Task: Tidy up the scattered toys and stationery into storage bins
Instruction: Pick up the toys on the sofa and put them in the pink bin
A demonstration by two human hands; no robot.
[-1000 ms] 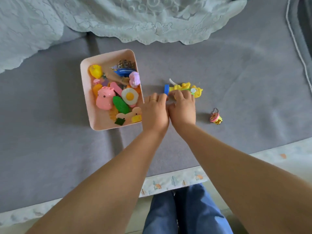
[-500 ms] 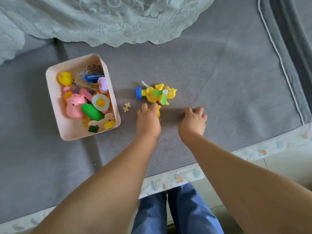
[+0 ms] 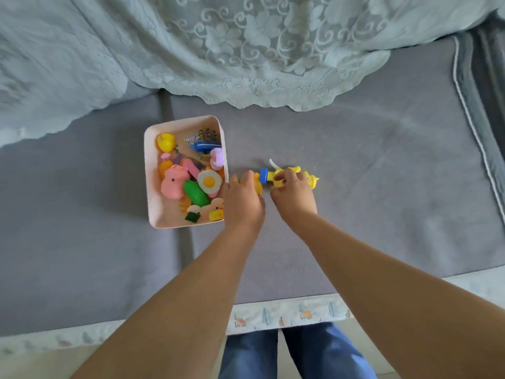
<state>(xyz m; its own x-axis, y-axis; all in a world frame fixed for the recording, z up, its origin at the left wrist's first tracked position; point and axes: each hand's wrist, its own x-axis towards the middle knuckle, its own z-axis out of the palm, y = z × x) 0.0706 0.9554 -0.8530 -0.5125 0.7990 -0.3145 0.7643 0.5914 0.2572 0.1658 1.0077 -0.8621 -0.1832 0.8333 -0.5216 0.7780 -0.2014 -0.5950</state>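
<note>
Your right hand (image 3: 293, 196) has its fingers curled over the yellow toy (image 3: 292, 177), pinching it approx. mid-body while it lies on the grey sofa seat (image 3: 369, 209). The toy's blue cap (image 3: 264, 175) sticks out just left of that grip, w/ a white tab above it; its yellow end pokes out to the right of your knuckles. Your left hand (image 3: 243, 199) sits just beside the right, fingers curled down around a small yellow piece (image 3: 257, 184) that shows at the fingertips; can't tell how firmly it's held. The pink bin (image 3: 149, 187) is right next to your left hand, touching or nearly so at its near right corner. Inside: pink pig (image 3: 173, 184), fried egg (image 3: 209, 182), green cucumber (image 3: 195, 196), yellow duck (image 3: 165, 142), blue boat (image 3: 205, 147), etc. Lace cover (image 3: 246, 50) hangs well beyond both hands.
</note>
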